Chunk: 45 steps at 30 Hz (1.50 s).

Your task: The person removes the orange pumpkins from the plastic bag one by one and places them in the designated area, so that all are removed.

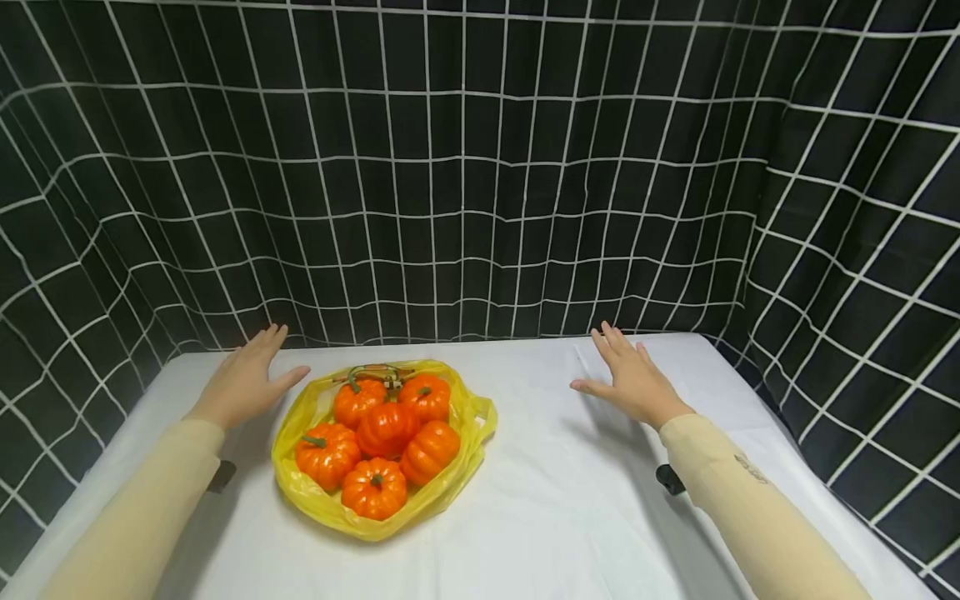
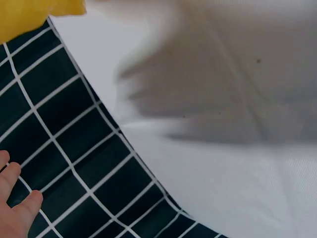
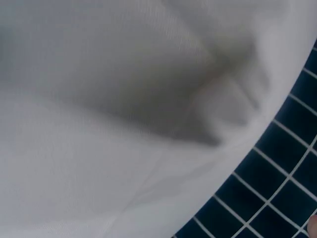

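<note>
Several small orange pumpkins [image 1: 377,490] lie inside an open yellow plastic bag [image 1: 315,504] on the white-covered table, left of centre in the head view. Twiggy stems show at the bag's back edge. To the left of the bag, my left hand [image 1: 243,379] hovers with fingers spread, holding nothing. My right hand [image 1: 633,379], also bare and spread, hangs over the right part of the table, well apart from the bag. Shadows of both hands fall on the cloth. A corner of the yellow bag shows at the top of the left wrist view.
A black curtain [image 1: 480,183] with a white grid closes off the back and both sides. The white tablecloth [image 1: 525,517] has light creases, and its far edge meets the curtain. Dark wrist-camera parts [image 1: 670,479] stick out below the sleeves.
</note>
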Each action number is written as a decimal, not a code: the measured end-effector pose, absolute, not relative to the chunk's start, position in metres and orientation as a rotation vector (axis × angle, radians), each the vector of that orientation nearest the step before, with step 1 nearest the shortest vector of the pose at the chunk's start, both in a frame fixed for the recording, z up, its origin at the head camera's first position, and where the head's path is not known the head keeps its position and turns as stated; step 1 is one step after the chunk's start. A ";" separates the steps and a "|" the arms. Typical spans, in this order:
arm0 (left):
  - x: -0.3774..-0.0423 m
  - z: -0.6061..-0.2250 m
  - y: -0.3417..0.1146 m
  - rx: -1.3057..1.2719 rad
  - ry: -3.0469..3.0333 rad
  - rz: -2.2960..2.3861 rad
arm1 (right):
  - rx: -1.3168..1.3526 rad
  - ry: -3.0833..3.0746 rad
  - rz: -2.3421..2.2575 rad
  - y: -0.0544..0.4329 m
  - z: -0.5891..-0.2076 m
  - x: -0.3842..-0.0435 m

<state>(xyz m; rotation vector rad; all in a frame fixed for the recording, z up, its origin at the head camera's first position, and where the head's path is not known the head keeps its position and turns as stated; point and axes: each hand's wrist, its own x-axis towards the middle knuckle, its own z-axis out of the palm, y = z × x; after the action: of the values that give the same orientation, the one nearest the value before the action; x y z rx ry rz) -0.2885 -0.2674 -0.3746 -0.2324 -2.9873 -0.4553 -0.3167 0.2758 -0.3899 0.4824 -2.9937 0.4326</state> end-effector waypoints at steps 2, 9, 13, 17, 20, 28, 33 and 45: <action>-0.285 -0.374 -0.267 -0.228 -2.984 -0.472 | 0.500 -2.986 0.434 0.273 -0.389 -0.315; -0.278 -0.375 -0.265 -0.201 -3.006 -0.596 | 0.516 -2.974 0.473 0.267 -0.394 -0.308; -0.276 -0.376 -0.265 -0.166 -3.012 -0.740 | 0.525 -2.966 0.473 0.265 -0.395 -0.304; -0.272 -0.377 -0.268 -0.102 -2.998 -0.880 | 0.548 -2.961 0.515 0.260 -0.392 -0.299; -0.268 -0.380 -0.270 -0.070 -2.995 -0.927 | 0.562 -2.956 0.558 0.255 -0.390 -0.294; -0.258 -0.388 -0.269 -0.066 -2.911 -1.104 | 0.577 -2.947 0.629 0.239 -0.393 -0.282; -0.255 -0.394 -0.269 -0.074 -2.867 -1.214 | 0.589 -2.940 0.678 0.227 -0.396 -0.275; -0.257 -0.401 -0.258 0.014 -2.799 -1.410 | 0.649 -2.883 0.838 0.195 -0.400 -0.256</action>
<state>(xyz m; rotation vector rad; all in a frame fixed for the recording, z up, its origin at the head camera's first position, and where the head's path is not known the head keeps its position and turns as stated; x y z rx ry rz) -0.2574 -0.2583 -0.4009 0.0145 -2.7989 -1.4102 -0.2562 0.1954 -0.4005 0.6488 -2.8828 0.8384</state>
